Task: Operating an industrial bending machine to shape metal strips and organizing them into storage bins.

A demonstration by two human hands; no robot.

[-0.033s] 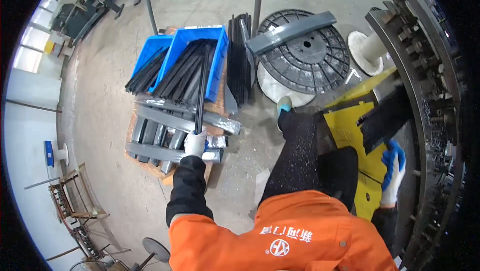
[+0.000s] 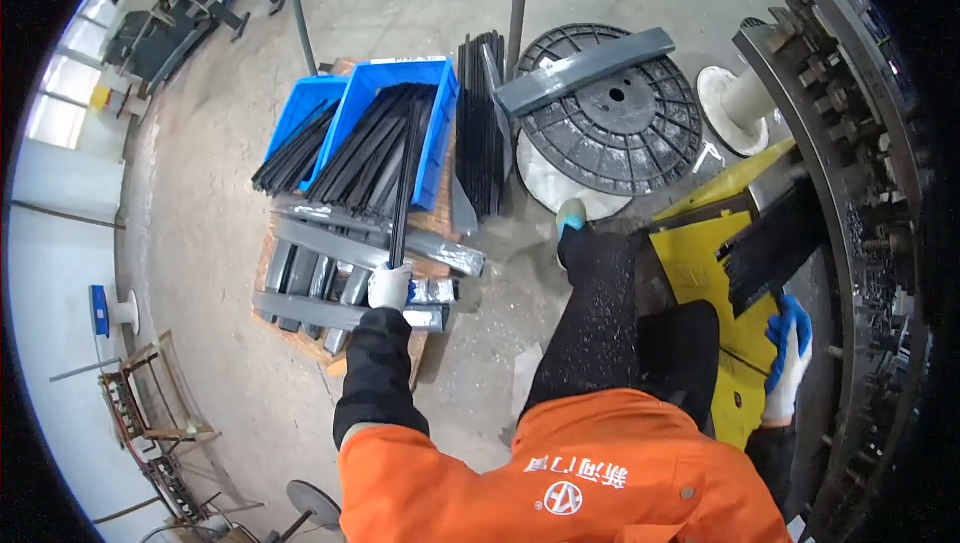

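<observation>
My left hand (image 2: 389, 286), in a white glove with blue coating, is closed round the near end of long thin black strips (image 2: 403, 205). Their far end rests among many similar strips in a blue bin (image 2: 446, 138). At the right, my right hand (image 2: 789, 348), gloved the same way, has its fingers extended and apart, just beside the near end of a bundle of black strips (image 2: 765, 258). This bundle lies over a yellow panel (image 2: 735, 338) on the machine. Whether the fingertips touch the bundle is hard to tell.
Grey wrapped profiles (image 2: 325, 243) are stacked on a wooden pallet (image 2: 268, 278) under the bins. More black strips (image 2: 480, 163) lie beside it. A large black reel (image 2: 655, 128) carries a grey profile (image 2: 585, 71). A dark metal machine frame (image 2: 850, 273) rises close at my right.
The view has shifted very slightly. My right hand sits a little lower, its fingers a bit farther round toward the bundle's near end. My left hand keeps its grip on the strips.
</observation>
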